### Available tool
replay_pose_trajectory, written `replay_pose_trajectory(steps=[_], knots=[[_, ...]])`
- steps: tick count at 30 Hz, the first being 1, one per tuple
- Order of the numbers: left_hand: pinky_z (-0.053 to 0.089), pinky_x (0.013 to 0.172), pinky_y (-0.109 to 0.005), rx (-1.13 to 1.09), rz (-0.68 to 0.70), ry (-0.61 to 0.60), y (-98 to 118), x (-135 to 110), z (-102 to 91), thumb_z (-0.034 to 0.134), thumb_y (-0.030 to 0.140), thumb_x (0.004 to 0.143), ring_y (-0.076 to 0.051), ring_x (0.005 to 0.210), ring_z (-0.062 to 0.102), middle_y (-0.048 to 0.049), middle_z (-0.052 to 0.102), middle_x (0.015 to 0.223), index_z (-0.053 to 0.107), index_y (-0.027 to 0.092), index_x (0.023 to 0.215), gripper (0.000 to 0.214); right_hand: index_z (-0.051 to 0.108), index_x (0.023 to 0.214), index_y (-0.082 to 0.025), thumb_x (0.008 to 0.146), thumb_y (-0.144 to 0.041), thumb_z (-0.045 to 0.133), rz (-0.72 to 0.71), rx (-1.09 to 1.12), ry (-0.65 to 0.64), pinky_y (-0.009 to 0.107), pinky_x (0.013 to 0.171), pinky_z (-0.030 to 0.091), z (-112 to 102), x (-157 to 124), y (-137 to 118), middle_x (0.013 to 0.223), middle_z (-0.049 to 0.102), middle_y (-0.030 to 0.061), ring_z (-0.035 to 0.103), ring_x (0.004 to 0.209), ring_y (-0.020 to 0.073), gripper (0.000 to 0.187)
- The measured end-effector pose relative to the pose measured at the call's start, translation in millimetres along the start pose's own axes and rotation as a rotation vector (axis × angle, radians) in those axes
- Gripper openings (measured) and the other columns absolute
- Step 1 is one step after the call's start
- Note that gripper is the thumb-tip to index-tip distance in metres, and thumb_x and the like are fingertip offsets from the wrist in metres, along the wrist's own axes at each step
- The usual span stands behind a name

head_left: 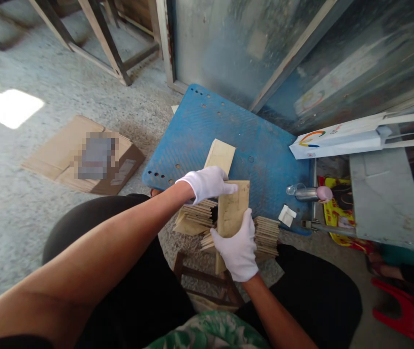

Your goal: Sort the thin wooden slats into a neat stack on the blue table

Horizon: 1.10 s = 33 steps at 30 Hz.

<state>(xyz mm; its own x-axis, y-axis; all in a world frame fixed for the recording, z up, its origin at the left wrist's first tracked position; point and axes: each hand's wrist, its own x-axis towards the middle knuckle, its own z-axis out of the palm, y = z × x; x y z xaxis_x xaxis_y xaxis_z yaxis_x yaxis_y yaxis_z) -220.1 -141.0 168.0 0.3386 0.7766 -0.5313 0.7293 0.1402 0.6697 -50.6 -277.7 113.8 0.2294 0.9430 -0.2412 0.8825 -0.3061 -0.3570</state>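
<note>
Both my hands wear white gloves. My right hand [239, 248] grips a thin pale wooden piece [233, 207] from below and holds it upright over stacks of similar thin pieces [267, 236]. My left hand [209, 183] is closed on the top edge of that same piece, its fingers lying across it. Another pale piece [221, 155] lies flat on the blue board [199, 131] just behind my left hand. A second stack of pieces [196, 215] sits under my left wrist.
A small wooden stool [207, 283] stands between my knees. Flattened cardboard [65, 155] lies on the concrete floor to the left. A small bottle [307, 193] and white scrap [287, 215] rest on the board's right edge. A red plastic item [399, 310] sits lower right.
</note>
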Motion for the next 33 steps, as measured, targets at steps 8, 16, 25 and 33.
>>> replay_pose_trajectory(steps=[8,16,25,33], knots=[[0.045,0.060,-0.023,-0.196,0.062,0.079,6,-6,8.9,0.057,0.031,0.082,-0.014,0.068,0.062,-0.0044,0.071,0.081,0.072,0.013,0.098,0.028,0.011,0.152,-0.014,0.056,-0.056,0.078,0.116,0.259,-0.013,0.053,0.106,0.036,-1,-4,-2,0.149,0.031,0.0227,0.037,0.132,0.0397,0.125],[0.044,0.065,-0.023,-0.202,0.211,0.086,4,-23,4.6,0.059,0.029,0.079,-0.015,0.077,0.063,-0.0026,0.072,0.085,0.074,0.016,0.097,0.027,0.040,0.143,-0.016,0.068,-0.044,0.078,0.150,0.837,-0.049,0.038,0.093,0.052,-46,37,15,0.120,0.064,0.0130,0.064,0.105,0.0233,0.088],[0.043,0.065,-0.023,-0.232,0.330,-0.037,4,-22,4.9,0.060,0.026,0.076,-0.014,0.074,0.062,-0.0029,0.072,0.084,0.074,0.014,0.092,0.024,0.067,0.117,-0.018,0.077,-0.051,0.068,0.071,0.732,-0.386,0.017,0.047,0.050,-111,60,7,0.085,0.072,0.0053,0.065,0.057,0.0105,0.051],[0.045,0.068,-0.022,-0.190,0.370,-0.187,2,-22,19.7,0.061,0.031,0.075,-0.014,0.075,0.063,-0.0006,0.073,0.084,0.075,0.020,0.088,0.022,0.067,0.103,-0.014,0.072,-0.051,0.073,0.159,0.709,-0.654,0.028,0.056,0.059,-96,44,19,0.079,0.072,0.0063,0.071,0.065,0.0203,0.049]])
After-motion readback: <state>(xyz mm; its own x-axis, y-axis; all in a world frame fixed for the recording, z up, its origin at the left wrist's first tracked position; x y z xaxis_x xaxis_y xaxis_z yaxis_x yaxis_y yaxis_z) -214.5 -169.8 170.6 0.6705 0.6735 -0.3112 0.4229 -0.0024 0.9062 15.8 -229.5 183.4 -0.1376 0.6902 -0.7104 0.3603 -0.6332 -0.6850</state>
